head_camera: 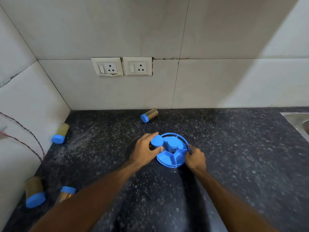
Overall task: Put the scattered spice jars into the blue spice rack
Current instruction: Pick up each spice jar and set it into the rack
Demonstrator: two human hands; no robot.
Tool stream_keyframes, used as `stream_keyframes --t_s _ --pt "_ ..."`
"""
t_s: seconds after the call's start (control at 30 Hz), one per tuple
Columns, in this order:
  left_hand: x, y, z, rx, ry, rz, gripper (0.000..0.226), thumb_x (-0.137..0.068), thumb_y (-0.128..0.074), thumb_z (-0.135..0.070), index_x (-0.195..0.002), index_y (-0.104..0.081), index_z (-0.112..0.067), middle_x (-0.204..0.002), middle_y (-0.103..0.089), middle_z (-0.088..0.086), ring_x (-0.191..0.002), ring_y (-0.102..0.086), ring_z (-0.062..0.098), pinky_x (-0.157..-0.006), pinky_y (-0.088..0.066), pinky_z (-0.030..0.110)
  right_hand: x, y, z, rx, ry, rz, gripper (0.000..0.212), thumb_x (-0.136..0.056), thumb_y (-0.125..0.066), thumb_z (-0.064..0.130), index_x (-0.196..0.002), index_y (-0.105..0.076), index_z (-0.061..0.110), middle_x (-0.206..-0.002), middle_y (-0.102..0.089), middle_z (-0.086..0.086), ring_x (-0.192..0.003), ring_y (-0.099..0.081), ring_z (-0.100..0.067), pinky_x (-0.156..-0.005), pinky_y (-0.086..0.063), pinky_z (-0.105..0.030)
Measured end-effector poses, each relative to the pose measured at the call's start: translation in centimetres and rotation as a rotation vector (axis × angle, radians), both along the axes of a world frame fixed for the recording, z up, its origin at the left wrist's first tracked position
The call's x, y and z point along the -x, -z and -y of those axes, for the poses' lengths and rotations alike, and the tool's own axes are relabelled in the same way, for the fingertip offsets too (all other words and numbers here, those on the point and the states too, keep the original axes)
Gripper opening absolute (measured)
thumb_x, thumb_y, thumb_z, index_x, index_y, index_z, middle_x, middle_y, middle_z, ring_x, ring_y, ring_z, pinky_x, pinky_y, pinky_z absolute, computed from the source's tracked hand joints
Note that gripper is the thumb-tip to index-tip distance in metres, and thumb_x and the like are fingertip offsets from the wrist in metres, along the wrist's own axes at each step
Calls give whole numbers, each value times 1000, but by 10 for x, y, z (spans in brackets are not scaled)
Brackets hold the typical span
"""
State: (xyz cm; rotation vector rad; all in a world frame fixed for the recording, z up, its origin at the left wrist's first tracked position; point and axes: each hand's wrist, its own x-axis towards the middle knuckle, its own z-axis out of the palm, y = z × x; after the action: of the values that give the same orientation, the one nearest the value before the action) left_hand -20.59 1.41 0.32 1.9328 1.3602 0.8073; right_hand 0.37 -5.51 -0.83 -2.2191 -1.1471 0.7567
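Observation:
A round blue spice rack (168, 159) with wedge compartments sits mid-counter. One blue-lidded jar (173, 145) stands in its centre slot. My left hand (145, 152) grips another blue-lidded spice jar (157, 142) at the rack's left edge, over a compartment. My right hand (195, 158) holds the rack's right rim. Other jars lie on their sides: one at the back (149, 115), one by the left wall (60, 133), one at the front left (34, 192). Another jar (66, 193) is partly hidden by my left forearm.
The dark speckled counter (234, 156) meets tiled walls at the back and left. Two wall sockets (122, 66) sit above it. A steel sink edge (299, 121) shows at far right. A thin red wire (25, 143) trails down the left wall.

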Motion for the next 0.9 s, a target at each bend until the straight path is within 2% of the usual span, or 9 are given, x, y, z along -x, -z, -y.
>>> stream_keyframes --t_s 0.1,0.2,0.27,0.33,0.4,0.5,0.63,0.77,0.9 --pt "-4 -1 -14 5 121 -88 77 -77 -78 -34 -145 -45 -22 -137 -52 -6 -122 -54 11 -101 -48 30 -3 -2 -16 4 8 32 39 -80 -43 18 -114 -63 19 -106 -73 -17 -97 -68 -40 -82 -56 -46" --pt "-1 -2 -30 1 155 -160 85 -76 -67 -34 -151 -28 -26 -152 -30 -9 -131 -46 12 -108 -42 34 -7 5 -35 10 117 -16 52 -86 -45 17 -138 -51 20 -113 -71 -21 -101 -68 -43 -87 -55 -47" --pt "1 -2 -45 -40 100 -208 84 -75 -61 -26 -151 -27 -23 -156 -24 -4 -138 -39 18 -113 -38 39 -7 6 -46 22 214 -113 52 -84 -43 19 -136 -46 13 -99 -75 -21 -80 -73 -40 -69 -60 -43" --pt "0 1 -67 -84 -6 -265 78 -75 -59 -18 -148 -33 -16 -157 -29 5 -140 -37 25 -113 -37 45 -5 4 -55 39 267 -207 36 -85 -43 20 -117 -51 5 -76 -74 -18 -51 -69 -31 -46 -52 -33" --pt "-4 3 -87 -102 -92 -309 72 -77 -59 -14 -145 -37 -12 -154 -35 11 -138 -39 32 -110 -39 50 -5 4 -59 42 281 -198 39 -85 -44 40 -98 -58 6 -72 -73 -15 -52 -69 -30 -53 -56 -35" --pt "-11 3 -118 -40 -119 -401 69 -86 -59 -21 -149 -32 -11 -156 -33 16 -140 -36 35 -110 -38 52 -13 2 -69 69 263 -86 60 -84 -40 61 -90 -64 7 -89 -74 -15 -81 -71 -36 -75 -56 -39" --pt "-18 7 -153 152 -93 -449 75 -92 -59 -29 -154 -19 -13 -154 -36 17 -135 -42 38 -107 -41 51 -21 -4 -85 50 197 -87 37 -93 -57 38 -111 -60 5 -111 -69 -19 -103 -64 -40 -83 -50 -43" --pt "-23 15 -159 185 -140 -434 64 -85 -69 -29 -140 -41 -12 -134 -51 19 -121 -52 38 -99 -46 47 -24 1 -91 42 139 -69 34 -91 -59 21 -123 -63 10 -113 -72 -18 -103 -67 -38 -89 -55 -46" --pt "-19 12 -135 129 -299 -73 56 -73 -78 -26 -123 -54 -16 -121 -59 10 -106 -61 30 -88 -52 42 -20 9 -83 24 144 -65 26 -90 -56 21 -112 -66 12 -92 -75 -14 -84 -72 -36 -79 -60 -49"
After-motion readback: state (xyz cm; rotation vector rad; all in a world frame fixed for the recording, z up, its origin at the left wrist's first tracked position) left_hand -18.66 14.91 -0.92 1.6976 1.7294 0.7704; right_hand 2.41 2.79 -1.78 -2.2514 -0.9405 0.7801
